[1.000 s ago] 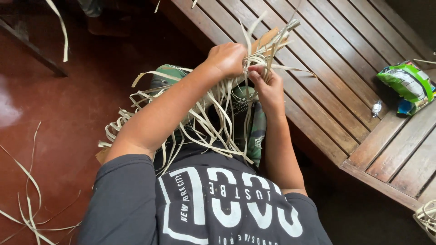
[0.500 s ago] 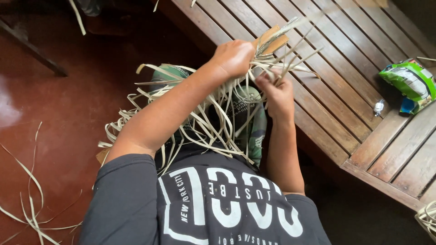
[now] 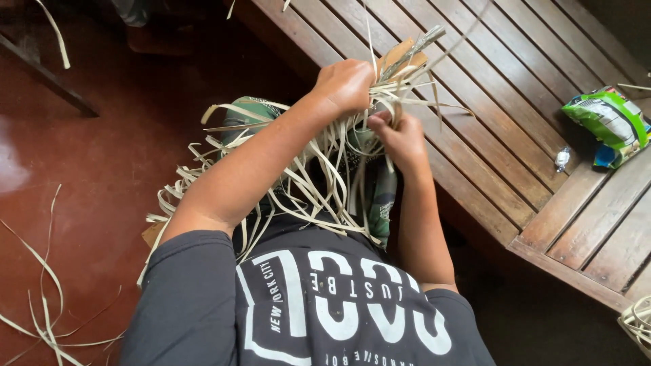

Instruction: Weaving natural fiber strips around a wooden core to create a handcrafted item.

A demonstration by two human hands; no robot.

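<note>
A loose bundle of pale flat weaving strips [image 3: 308, 176] lies over my lap, its ends gathered upward. My left hand [image 3: 347, 85] is closed around the gathered strips near the top, where a brown flat piece [image 3: 400, 54] sticks out. Just below and to the right, my right hand [image 3: 399, 135] pinches one or two of the pale strips next to the bundle. Both hands almost touch. Under the strips I see green patterned cloth [image 3: 380, 196] on my legs.
A slatted wooden bench [image 3: 515, 115] runs along the right. On it lie a green snack bag [image 3: 607, 125] and a small wrapped sweet [image 3: 561, 159]. Loose strips [image 3: 41, 298] lie on the red floor at the left. A dark beam [image 3: 47, 74] crosses the upper left.
My right hand has moved back left and up toward the bundle after pulling strips to the right. The strip ends have swung upward again. My left hand has stayed in its place.
</note>
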